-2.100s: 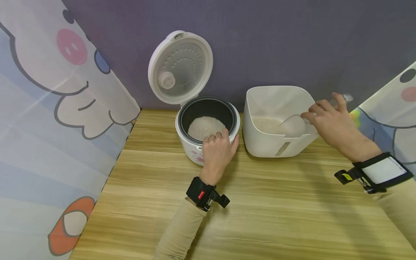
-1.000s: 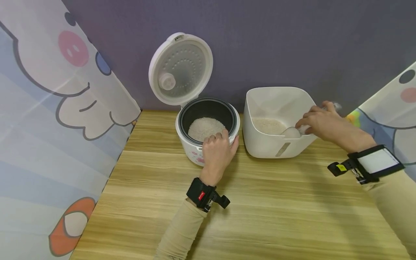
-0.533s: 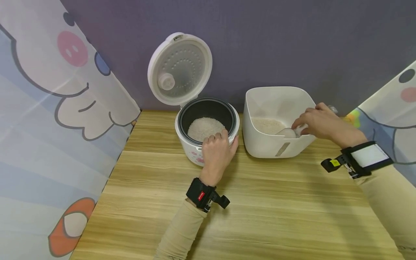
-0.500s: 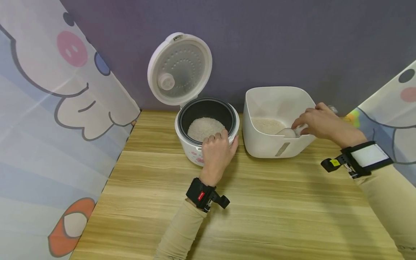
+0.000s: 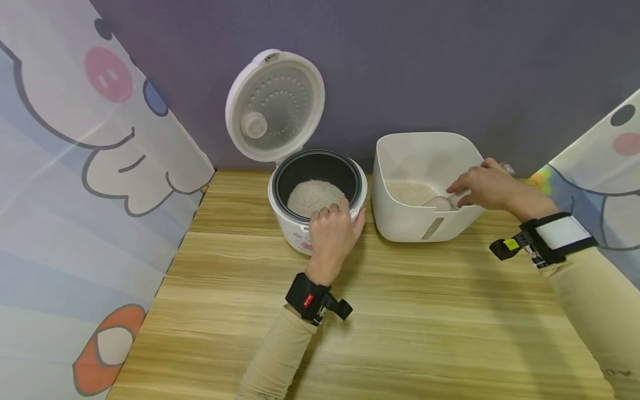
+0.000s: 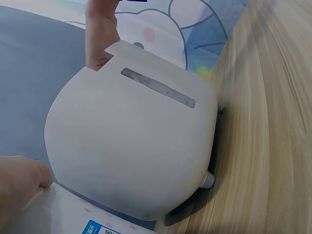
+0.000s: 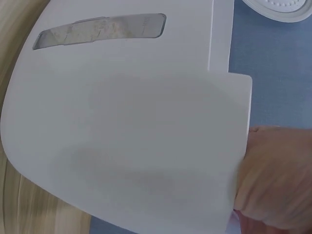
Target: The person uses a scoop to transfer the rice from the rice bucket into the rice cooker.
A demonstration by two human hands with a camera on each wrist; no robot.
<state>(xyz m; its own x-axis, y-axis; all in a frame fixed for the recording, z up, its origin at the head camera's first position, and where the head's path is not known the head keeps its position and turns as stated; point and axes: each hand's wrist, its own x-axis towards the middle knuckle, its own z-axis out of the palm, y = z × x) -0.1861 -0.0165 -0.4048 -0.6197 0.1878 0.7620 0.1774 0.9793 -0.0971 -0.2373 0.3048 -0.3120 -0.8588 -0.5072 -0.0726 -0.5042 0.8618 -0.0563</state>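
In the head view, my left hand [image 5: 331,230] holds the front rim of a white rice cooker [image 5: 292,233] with curled fingers. The cooker's lid [image 5: 280,105] stands up, and white rice [image 5: 314,195] lies in its dark inner pot [image 5: 345,166]. My right hand [image 5: 485,186] grips a translucent scoop [image 5: 440,203] by its handle, over the right front rim of a white rice bin [image 5: 407,225]. The scoop's bowl is inside the bin, partly hidden by the front wall. Rice [image 5: 410,191] covers the bin's floor. In the right wrist view, the bin wall hides the scoop's bowl.
Cooker and bin stand side by side on a wood-grain table [image 5: 400,322], close to a grey-purple back wall [image 5: 425,66]. A cartoon-printed panel [image 5: 60,222] borders the left side, another [image 5: 620,178] the right. The bin's front carries a narrow clear window [image 5: 433,228].
My right hand has come down and left with the scoop, which now sits lower at the bin's front wall. My left hand has kept its place on the cooker.
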